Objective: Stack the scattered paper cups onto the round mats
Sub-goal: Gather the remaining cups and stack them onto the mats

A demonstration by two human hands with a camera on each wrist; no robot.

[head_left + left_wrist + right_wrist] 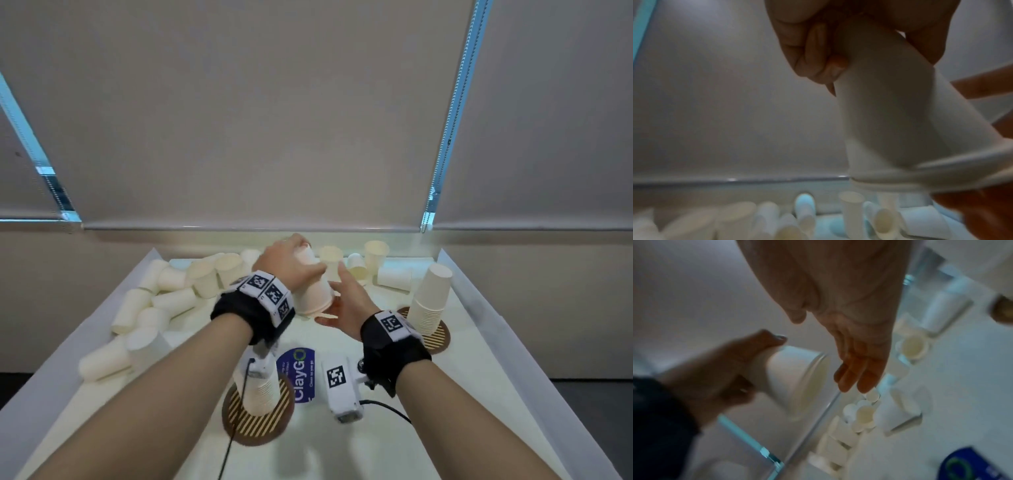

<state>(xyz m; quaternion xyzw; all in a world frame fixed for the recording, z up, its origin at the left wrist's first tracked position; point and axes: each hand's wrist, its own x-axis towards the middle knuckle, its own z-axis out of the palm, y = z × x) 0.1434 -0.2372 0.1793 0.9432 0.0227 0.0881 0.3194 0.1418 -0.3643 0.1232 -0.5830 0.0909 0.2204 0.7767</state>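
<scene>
Paper cup (313, 284), gripped around its closed end by the left hand (291, 263) and carried rim-down above the middle of the table (479, 394); the right hand (349, 301) waits just beside its rim with fingers straight, holding nothing. Step in hand, as judged: transfer of one gathered cup. The next move calls for lowering it squarely over a stack (430, 299) on a round mat (436, 339), while many loose cups (164, 301) remain.

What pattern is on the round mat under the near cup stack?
Dark brown round mat with thin yellow diagonal stripes, clearest in the head view.
</scene>
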